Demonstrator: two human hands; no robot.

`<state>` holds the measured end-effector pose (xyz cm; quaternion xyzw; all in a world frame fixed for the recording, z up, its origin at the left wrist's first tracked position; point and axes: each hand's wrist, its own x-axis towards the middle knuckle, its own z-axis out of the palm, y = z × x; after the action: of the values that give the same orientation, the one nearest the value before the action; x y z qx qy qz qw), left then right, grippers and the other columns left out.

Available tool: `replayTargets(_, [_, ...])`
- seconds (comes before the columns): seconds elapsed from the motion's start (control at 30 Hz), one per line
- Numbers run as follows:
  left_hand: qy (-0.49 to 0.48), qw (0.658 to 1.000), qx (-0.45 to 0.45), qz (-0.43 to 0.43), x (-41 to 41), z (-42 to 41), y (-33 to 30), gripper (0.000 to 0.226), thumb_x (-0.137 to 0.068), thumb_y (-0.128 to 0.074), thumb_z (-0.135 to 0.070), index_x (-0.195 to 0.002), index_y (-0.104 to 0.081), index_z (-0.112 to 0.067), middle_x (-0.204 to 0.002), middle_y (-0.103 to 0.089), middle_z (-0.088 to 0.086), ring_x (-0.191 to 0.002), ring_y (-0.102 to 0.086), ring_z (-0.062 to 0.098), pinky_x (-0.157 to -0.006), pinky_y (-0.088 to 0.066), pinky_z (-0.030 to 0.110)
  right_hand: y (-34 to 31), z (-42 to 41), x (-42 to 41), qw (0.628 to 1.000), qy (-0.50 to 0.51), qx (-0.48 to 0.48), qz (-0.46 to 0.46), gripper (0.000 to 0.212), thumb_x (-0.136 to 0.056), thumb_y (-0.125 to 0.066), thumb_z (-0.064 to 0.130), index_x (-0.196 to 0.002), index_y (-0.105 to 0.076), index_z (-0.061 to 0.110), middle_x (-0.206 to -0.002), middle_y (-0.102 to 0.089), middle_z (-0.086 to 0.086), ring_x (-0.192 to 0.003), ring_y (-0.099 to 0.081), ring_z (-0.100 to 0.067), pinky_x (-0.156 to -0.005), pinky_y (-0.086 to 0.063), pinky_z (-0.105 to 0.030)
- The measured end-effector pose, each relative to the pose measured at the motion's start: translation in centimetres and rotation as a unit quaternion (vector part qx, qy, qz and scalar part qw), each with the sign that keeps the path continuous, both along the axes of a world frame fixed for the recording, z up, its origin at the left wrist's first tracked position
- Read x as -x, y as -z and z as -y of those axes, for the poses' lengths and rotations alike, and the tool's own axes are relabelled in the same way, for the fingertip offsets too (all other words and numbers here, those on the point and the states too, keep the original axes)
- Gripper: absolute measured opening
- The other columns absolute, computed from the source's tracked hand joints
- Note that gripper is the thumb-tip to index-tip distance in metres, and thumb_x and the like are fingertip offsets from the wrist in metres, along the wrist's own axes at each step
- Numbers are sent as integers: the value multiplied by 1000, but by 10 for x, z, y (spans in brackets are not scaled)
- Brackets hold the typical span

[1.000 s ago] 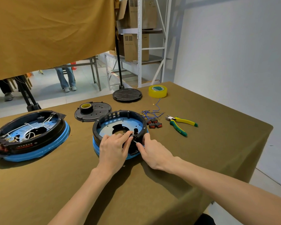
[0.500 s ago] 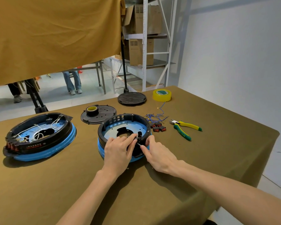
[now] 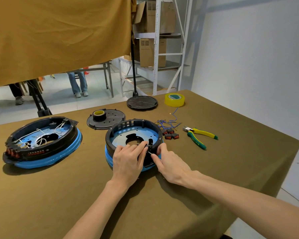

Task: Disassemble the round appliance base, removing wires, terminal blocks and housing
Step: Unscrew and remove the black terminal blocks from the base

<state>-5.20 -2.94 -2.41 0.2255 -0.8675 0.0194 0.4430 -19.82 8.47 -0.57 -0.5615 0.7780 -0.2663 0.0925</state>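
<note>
A round appliance base (image 3: 133,133), black ring housing on a blue shell with a blue inner plate, sits mid-table with no wires inside. My left hand (image 3: 128,159) lies over its near rim, fingers pinching a small black part (image 3: 148,147) there. My right hand (image 3: 171,163) holds the same spot from the right, thumb and forefinger against the rim. Removed blue wires (image 3: 167,124) and red-black terminal blocks (image 3: 170,133) lie just right of the base. A second base (image 3: 41,142), wires still inside, rests at the left.
Yellow-green pliers (image 3: 199,137) lie right of the terminal blocks. Two black round covers (image 3: 107,119) (image 3: 142,102), one with a small tape roll on it, and a yellow tape roll (image 3: 174,100) sit farther back. Table edge falls away at right. People stand beyond the curtain.
Both hands stay on the near rim of the base, fingers shifting slightly on the small part. The camera view has tilted a little.
</note>
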Motion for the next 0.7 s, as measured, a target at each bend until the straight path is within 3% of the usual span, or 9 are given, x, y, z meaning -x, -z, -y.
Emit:
replayTargets(0.37, [-10,999,-24,-41,7,-4,3,30,-103,-57,-30,-121,-75,-14,-77,-74,-1,-66,-60,14,-66,-41,34,3,1,-4,1000,24,5,-8,23,-105,-34,54,-104,-36,31,-75,-66,3,-62,-64,-13,-58,-57,-42])
replayTargets(0.6, [-14,997,-42,-59,10,-5,6,31,-104,-55,-32,-122,-74,-16,-79,-75,-2,-68,-60,13,-68,-40,35,4,-6,-2,999,24,1,-25,22,-104,-34,56,-108,-34,34,-75,-65,6,-62,-64,-9,-55,-55,-28])
replayTargets(0.7, [-26,993,-75,-92,14,-8,3,30,-105,-55,-30,-123,-74,-16,-80,-75,-3,-69,-61,12,-68,-40,34,4,-21,8,999,33,5,-33,24,-103,-33,59,-111,-33,36,-69,-65,5,-58,-63,-9,-54,-55,-28])
